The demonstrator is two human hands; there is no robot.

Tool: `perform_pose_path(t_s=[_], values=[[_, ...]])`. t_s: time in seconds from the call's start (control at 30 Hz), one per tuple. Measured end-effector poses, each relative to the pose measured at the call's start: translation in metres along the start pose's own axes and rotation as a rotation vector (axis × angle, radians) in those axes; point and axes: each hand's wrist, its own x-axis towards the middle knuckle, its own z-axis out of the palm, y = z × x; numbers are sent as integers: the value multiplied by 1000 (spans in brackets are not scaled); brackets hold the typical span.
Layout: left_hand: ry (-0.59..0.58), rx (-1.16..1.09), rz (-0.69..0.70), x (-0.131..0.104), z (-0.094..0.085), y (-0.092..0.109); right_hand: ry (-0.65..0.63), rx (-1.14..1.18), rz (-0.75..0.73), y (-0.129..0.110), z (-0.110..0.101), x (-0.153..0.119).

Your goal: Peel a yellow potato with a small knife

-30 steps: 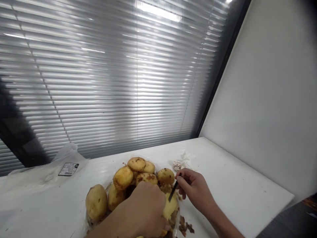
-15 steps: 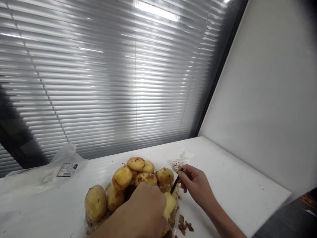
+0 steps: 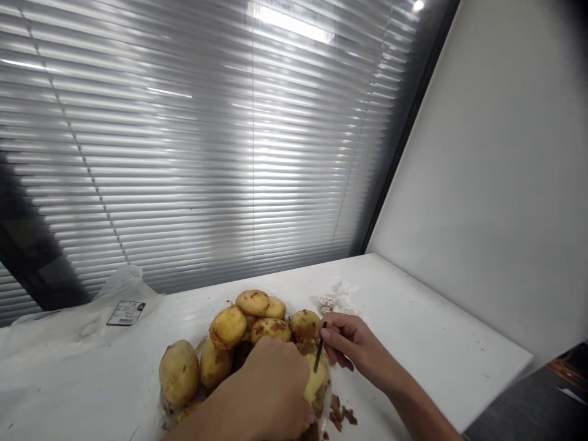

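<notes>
Left hand (image 3: 271,392) wrapped around pale yellow half-peeled potato (image 3: 316,380), low centre. Right hand (image 3: 351,346) pinches thin dark blade (image 3: 318,355), tip on potato's peeled face. Heap of brown-skinned potatoes (image 3: 229,334) just behind, on clear plastic. Brown peel scraps (image 3: 342,415) beside. Crumpled clear labelled bag (image 3: 117,300) left on white table (image 3: 436,343).

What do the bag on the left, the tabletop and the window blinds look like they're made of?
Bag: thin clear plastic film, crinkled and glossy, with a printed label.
Tabletop: smooth white board, probably laminate or painted, semi-matte with faint scuffs.
Blinds: narrow horizontal slats with a shiny sheen, likely aluminium, possibly plastic.
</notes>
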Motion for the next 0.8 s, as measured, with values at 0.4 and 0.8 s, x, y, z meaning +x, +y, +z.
perform_pose_path(t_s=[0.4, 0.8], values=[[-15, 3, -12, 0, -1, 1, 61, -347, -101, 11, -6, 1], [-60, 17, 9, -1, -7, 3, 322, -589, -249, 17, 5, -1]])
